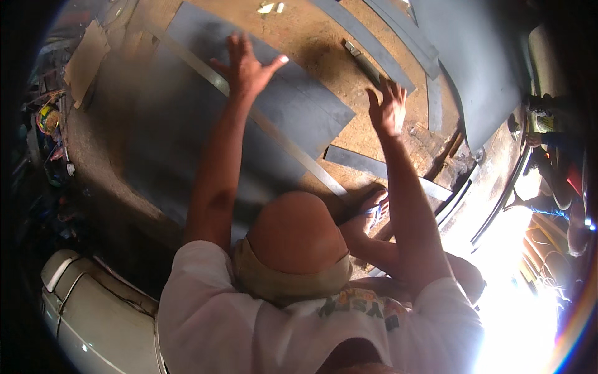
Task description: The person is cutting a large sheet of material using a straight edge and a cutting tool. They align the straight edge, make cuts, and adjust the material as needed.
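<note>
Lying on floor (299,34): big grey sheet (165,124), long flat strip (283,141) across it. Left hand (247,71) wide, empty, over sheet. Right hand (390,111) wide too, near dark bar (365,65); cannot tell if touching. Thin grey strips (358,32) nearby look done; big sheet looks whole, work likely left.

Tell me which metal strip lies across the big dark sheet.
The long, narrow, pale strip running diagonally over the big dark sheet; the other strips lie off that sheet, to its right.
</note>
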Action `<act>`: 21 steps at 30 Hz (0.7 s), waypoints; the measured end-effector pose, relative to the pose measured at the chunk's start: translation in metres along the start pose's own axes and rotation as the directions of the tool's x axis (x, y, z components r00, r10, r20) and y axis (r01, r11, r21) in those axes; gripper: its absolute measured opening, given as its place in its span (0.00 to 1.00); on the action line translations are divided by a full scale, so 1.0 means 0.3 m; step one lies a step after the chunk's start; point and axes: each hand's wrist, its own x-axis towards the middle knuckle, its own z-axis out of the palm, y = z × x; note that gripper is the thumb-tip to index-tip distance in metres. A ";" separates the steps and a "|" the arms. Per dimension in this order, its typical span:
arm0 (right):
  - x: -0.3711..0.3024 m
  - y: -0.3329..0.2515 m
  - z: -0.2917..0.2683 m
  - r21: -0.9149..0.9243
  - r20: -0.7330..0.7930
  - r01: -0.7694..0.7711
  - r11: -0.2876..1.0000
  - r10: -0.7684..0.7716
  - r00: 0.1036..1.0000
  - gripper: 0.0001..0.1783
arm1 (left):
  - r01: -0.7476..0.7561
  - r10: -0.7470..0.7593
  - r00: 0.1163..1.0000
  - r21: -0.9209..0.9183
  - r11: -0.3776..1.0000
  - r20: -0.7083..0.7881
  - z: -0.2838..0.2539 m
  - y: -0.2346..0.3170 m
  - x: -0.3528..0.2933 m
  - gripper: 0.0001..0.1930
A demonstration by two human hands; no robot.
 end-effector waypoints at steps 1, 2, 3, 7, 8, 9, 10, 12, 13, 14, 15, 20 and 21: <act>0.040 -0.017 0.007 -0.073 0.025 -0.028 0.997 0.030 0.999 0.28 | -0.058 0.055 0.997 0.051 0.997 0.060 -0.011 0.041 -0.058 0.67; 0.069 -0.015 0.013 -0.140 0.064 -0.025 0.990 0.034 0.997 0.28 | -0.061 0.053 0.993 0.068 0.996 0.109 -0.008 0.080 -0.099 0.68; 0.095 -0.013 0.028 -0.202 0.100 -0.016 0.979 0.037 0.994 0.28 | -0.064 0.050 0.987 0.089 0.994 0.155 -0.004 0.113 -0.131 0.69; 0.143 0.032 0.057 -0.305 0.290 0.010 0.952 0.083 0.954 0.28 | -0.019 -0.036 0.945 0.163 0.986 0.325 -0.017 0.174 -0.152 0.71; 0.142 0.035 0.054 -0.284 0.280 0.013 0.959 0.070 0.957 0.28 | -0.003 -0.049 0.943 0.157 0.988 0.329 -0.018 0.172 -0.153 0.71; 0.138 0.032 0.052 -0.259 0.272 0.016 0.966 0.057 0.960 0.28 | 0.013 -0.064 0.941 0.154 0.988 0.333 -0.015 0.163 -0.156 0.71; 0.130 0.025 0.051 -0.256 0.190 0.031 0.966 0.019 0.982 0.28 | 0.028 -0.077 0.938 0.150 0.988 0.338 -0.012 0.153 -0.158 0.71; 0.104 0.007 0.032 -0.157 0.155 0.032 0.987 -0.008 0.988 0.28 | 0.034 -0.070 0.961 0.137 0.990 0.267 -0.001 0.123 -0.170 0.71; 0.103 -0.008 0.018 -0.103 0.131 0.038 0.994 -0.025 0.991 0.28 | 0.038 -0.068 0.973 0.135 0.990 0.222 -0.007 0.109 -0.165 0.71; 0.071 -0.012 0.022 -0.119 0.136 0.034 0.992 -0.017 0.991 0.28 | 0.049 -0.081 0.969 0.141 0.989 0.234 -0.014 0.094 -0.172 0.70; 0.062 -0.042 0.006 -0.096 0.168 0.020 0.995 -0.003 0.986 0.27 | 0.058 -0.092 0.967 0.146 0.988 0.236 -0.031 0.083 -0.171 0.70; 0.153 -0.128 0.082 0.020 0.175 0.284 0.959 -0.283 0.943 0.23 | 0.044 -0.069 0.976 0.126 0.991 0.207 -0.036 0.059 -0.126 0.70; 0.201 -0.190 0.108 -0.003 0.212 0.355 0.935 -0.347 0.914 0.23 | 0.046 -0.071 0.978 0.126 0.991 0.195 -0.038 0.046 -0.118 0.70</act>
